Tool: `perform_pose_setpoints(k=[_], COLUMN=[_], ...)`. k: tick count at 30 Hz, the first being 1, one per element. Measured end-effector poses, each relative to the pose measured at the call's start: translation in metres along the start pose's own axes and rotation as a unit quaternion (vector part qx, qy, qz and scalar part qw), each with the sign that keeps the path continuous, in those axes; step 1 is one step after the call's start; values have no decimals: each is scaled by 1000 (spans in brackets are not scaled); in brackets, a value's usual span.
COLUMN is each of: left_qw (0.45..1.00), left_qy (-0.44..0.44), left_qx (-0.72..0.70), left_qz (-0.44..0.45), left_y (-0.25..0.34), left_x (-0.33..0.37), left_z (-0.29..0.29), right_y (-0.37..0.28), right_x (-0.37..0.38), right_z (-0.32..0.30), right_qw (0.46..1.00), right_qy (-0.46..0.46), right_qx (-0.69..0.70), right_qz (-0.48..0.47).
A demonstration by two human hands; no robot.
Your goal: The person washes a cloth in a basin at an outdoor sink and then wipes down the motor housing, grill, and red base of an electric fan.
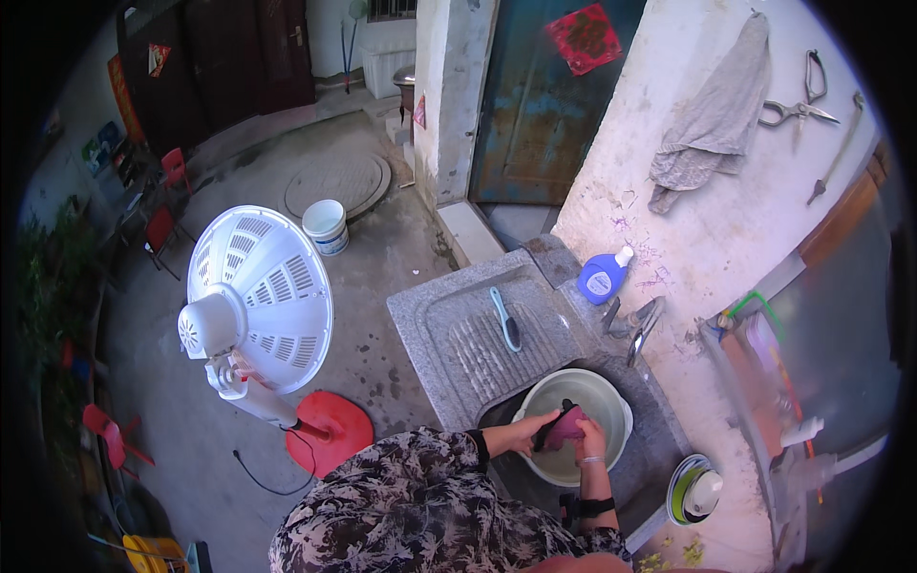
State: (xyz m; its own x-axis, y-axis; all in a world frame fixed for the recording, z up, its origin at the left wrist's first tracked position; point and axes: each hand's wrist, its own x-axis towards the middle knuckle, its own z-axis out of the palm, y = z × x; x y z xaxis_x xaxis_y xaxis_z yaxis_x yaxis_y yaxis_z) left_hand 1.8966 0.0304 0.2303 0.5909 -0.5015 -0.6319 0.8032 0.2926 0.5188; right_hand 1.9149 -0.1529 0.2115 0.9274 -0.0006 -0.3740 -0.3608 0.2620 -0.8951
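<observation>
By the left hand (pixel 535 433), with fingers closed, the dark side of a small pink-and-dark item (pixel 565 425) is gripped; by the right hand (pixel 591 441), with fingers bent around it, the pink side is held. The item is held over a pale basin (pixel 626 420), set in the stone sink (pixel 666 428). Farther right, a blue bottle (pixel 602 278), a metal tap (pixel 643 327) and stacked bowls (pixel 705 491) are seen.

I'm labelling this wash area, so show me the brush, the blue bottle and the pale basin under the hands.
Brush (pixel 505 317): head view, the middle, near where handle meets head.
Blue bottle (pixel 601 280): head view, the middle of its body.
Pale basin (pixel 573 380): head view, far inner wall.
</observation>
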Motion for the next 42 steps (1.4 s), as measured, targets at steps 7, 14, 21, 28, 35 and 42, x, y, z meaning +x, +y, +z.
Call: perform_pose_setpoints(k=[7,14,21,28,35,42], left_qw=[987,984,986,978,980,977], left_qy=[-44,-122,-147,-156,-121,85], left_qx=[-125,-129,-53,-114,-155,21], left_qz=[87,26,-59,-78,5,193], left_y=[-11,8,24,23,2,-11], left_x=[38,15,-21,-15,25,44], left_z=[-22,5,11,8,-6,-3], right_y=[-16,7,-10,-12,0,18], right_x=[-56,-50,-47,-62,-51,-31], right_z=[66,48,60,93,108,91], right_qw=[988,982,986,837,916,909], right_qy=[14,-3,46,196,219,325], right_qx=[79,188,140,-371,-249,-202], right_qz=[-131,18,-83,-352,-226,-163])
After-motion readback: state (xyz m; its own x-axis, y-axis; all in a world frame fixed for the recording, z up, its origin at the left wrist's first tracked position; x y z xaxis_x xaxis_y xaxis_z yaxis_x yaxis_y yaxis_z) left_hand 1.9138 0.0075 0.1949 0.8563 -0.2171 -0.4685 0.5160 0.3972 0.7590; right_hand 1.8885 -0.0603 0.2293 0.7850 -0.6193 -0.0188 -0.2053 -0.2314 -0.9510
